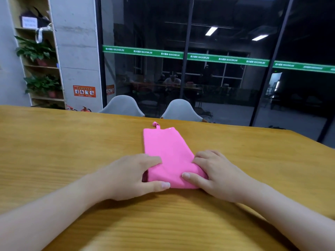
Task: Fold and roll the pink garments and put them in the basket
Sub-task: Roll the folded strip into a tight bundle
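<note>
A pink garment (165, 147) lies folded into a long narrow strip on the wooden table (63, 142), running away from me, with a thin strap sticking out at its far end. Its near end is turned up into the start of a roll. My left hand (130, 176) grips the left side of that roll, thumb along the near edge and fingers over the top. My right hand (215, 174) grips the right side the same way. No basket is in view.
Two grey chairs (123, 105) (181, 109) stand at the far edge of the table. Behind them is a dark glass wall. A shelf with potted plants (41, 84) stands at the back left.
</note>
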`<state>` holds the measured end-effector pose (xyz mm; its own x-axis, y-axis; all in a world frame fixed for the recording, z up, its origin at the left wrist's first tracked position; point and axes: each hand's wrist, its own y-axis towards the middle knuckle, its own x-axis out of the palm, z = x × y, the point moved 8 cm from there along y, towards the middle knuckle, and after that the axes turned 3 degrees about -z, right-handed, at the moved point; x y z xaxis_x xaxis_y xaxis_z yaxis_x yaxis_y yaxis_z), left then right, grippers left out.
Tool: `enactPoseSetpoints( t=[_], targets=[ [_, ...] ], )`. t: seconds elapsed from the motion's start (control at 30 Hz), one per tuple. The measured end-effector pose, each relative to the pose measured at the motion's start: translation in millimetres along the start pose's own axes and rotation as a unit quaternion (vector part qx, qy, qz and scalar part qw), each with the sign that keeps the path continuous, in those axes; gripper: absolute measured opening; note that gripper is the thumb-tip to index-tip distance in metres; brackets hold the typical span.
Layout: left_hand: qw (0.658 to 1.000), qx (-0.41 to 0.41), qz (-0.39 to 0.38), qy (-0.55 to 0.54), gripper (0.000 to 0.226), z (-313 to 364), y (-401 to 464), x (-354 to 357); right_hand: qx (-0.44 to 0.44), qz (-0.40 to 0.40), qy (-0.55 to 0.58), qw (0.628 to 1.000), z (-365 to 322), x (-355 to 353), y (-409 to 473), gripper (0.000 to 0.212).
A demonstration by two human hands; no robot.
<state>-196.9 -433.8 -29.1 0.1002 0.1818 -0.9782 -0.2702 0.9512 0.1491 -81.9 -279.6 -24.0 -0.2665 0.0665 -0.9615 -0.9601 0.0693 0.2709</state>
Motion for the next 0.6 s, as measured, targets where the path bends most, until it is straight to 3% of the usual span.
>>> enactPoseSetpoints(
  t=[0.17, 0.3, 0.37, 0.5, 0.6],
  targets=[
    [0.993, 0.002, -0.001, -0.117, 0.059, -10, 13, 3, 0.017, 0.038, -0.117, 0.992, -11, -2, -10, 0.075],
    [0.991, -0.03, -0.016, -0.13, 0.058, -14, 13, 6, 0.029, 0.014, -0.079, 0.996, -15, 1, -9, 0.069],
    [0.994, -0.023, 0.002, -0.108, 0.054, -10, 9, 6, 0.027, -0.011, -0.071, 0.997, -13, 4, -6, 0.07],
    [0.998, 0.01, 0.056, 0.013, 0.07, 6, 1, -4, 0.031, -0.016, -0.012, 0.999, -3, 4, 6, 0.063],
    [0.997, -0.016, 0.074, 0.026, 0.074, 5, 1, -11, 0.03, -0.004, 0.031, 0.999, 5, 5, 16, 0.062]
  ],
)
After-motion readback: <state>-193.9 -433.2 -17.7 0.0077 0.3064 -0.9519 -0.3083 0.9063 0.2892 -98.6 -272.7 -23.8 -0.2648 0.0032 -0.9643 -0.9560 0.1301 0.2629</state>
